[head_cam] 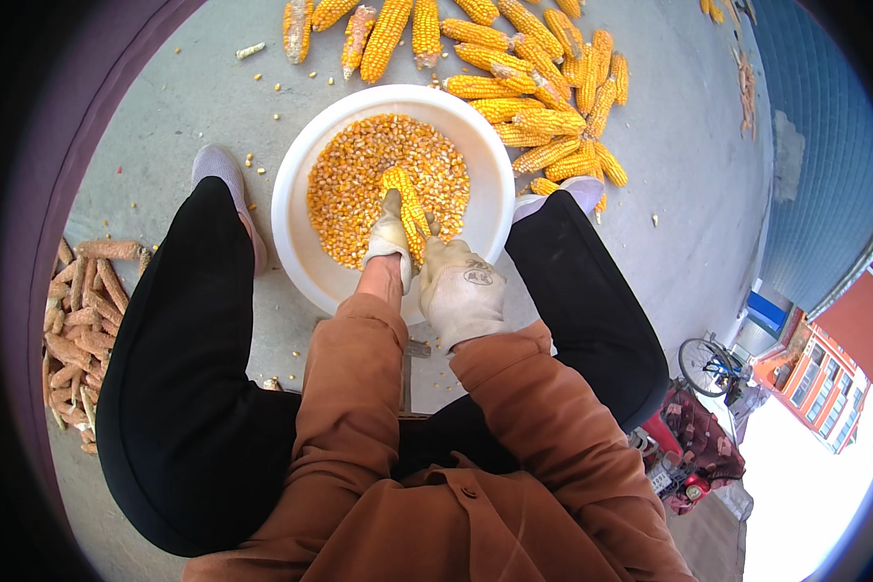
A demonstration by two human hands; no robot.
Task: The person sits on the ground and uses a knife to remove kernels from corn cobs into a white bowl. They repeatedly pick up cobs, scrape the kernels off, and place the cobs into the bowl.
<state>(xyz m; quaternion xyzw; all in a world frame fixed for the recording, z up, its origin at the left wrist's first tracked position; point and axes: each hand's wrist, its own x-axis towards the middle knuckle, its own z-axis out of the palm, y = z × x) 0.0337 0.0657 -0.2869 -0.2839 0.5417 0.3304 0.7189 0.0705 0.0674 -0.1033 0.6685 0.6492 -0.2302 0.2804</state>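
A yellow ear of corn (407,200) is held tilted above the white plastic basin (285,196). Around its left side is my left hand (387,234), in a pale work glove with the thumb lying along the kernels. My right hand (464,287), gloved too and with a printed mark on its back, is curled against the lower right of the same ear; most of its fingers are hidden from me. Loose corn kernels (349,160) cover the basin's bottom under both hands.
Whole ears of corn (545,131) lie heaped beyond the basin and to its right. Bare cobs (80,327) form a pile left of my left leg. Stray kernels dot the concrete floor (669,167). Farther right are a bicycle (702,366) and a cloth-covered red vehicle (702,436).
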